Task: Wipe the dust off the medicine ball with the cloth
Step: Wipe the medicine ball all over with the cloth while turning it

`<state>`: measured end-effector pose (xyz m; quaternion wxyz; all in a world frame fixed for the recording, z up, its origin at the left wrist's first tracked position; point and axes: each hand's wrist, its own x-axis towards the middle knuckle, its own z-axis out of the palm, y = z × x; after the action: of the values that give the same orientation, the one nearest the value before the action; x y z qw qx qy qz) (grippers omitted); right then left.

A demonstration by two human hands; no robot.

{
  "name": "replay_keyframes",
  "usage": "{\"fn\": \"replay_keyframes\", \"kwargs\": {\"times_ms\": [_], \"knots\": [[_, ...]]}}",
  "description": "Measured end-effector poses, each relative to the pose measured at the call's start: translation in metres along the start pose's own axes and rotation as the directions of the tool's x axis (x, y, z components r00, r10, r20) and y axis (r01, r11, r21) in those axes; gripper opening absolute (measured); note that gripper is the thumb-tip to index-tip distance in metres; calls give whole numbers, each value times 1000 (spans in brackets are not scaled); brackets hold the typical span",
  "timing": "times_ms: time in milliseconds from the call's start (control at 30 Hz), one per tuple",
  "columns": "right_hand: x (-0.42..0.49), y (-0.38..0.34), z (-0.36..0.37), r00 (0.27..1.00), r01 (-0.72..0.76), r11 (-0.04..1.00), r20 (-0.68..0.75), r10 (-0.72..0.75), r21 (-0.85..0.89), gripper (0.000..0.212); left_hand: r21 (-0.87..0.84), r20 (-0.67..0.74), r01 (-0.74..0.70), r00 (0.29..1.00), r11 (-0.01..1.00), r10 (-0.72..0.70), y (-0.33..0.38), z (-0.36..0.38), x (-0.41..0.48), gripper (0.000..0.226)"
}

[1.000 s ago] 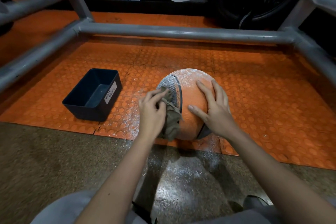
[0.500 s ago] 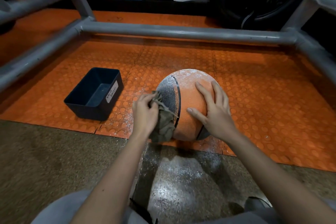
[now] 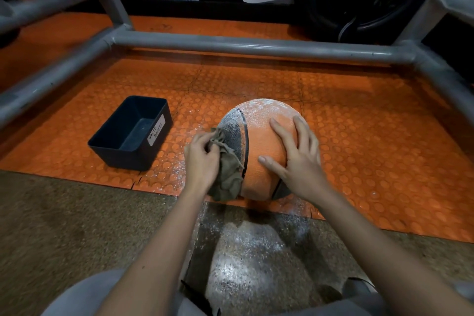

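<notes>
Our left hand (image 3: pixel 201 161) bunches the cloth (image 3: pixel 227 169) against the medicine ball (image 3: pixel 261 151) to rub dust; right hand (image 3: pixel 297 159), fingers flat and released, steadies it.

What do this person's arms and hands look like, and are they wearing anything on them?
The left forearm and right forearm are bare, with no sleeves showing anywhere along them. The left hand and right hand have no gloves, and no rings, watch or wristband can be seen. The only garment in view is light grey clothing at the bottom edge.
</notes>
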<state>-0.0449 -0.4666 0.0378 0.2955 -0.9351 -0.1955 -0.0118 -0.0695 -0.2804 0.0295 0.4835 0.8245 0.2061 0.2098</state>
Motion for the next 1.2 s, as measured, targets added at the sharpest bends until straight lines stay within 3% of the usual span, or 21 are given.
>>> {"fn": "replay_keyframes", "kwargs": {"times_ms": [67,167,233,300,400,467,567,633,700,767,900,967,1067,1133,1200], "knots": [[0,0,2,1000,8,1000,-8,-8,-13,73,59,-13,-46,999,997,47,6,2,-7,33],[-1,2,4,999,13,1000,-31,-14,-26,71,148,57,-332,943,932,327,26,9,-23,35],[-1,3,4,999,18,1000,-43,-19,-22,69,175,110,-455,890,873,442,31,11,-25,35],[0,4,2,999,10,1000,-31,-10,-7,71,148,85,-388,921,910,380,24,8,-17,35],[0,1,0,1000,-9,1000,2,9,-7,77,-14,-7,-84,996,996,84,8,1,-5,30],[-1,0,0,1000,-7,1000,-3,7,-18,77,-58,-27,17,999,998,-19,4,-1,-5,29],[-2,0,1,1000,-11,1000,-8,11,-20,75,76,-29,-124,992,989,127,15,5,-16,30],[-1,2,1,1000,-6,1000,-27,6,-6,75,132,27,-303,953,944,302,26,10,-25,32],[0,5,0,999,-8,1000,-36,8,11,75,153,80,-393,919,907,385,28,12,-25,33],[1,6,-1,999,-15,1000,-28,16,21,73,121,71,-352,936,928,345,22,9,-18,35],[2,4,-2,1000,-17,1000,-7,17,20,75,-52,-20,-4,1000,999,2,5,-1,-7,29],[1,4,-2,1000,-20,1000,-1,20,11,76,-52,-21,57,998,997,-58,4,-2,-8,30],[2,5,0,999,-24,1000,-22,25,4,76,85,16,-160,987,983,159,19,4,-20,32],[3,6,1,999,-14,1000,-47,14,3,73,139,83,-368,930,919,359,29,11,-31,34],[2,7,1,999,-16,1000,-44,16,2,73,130,89,-422,906,897,413,29,12,-28,35]]}}
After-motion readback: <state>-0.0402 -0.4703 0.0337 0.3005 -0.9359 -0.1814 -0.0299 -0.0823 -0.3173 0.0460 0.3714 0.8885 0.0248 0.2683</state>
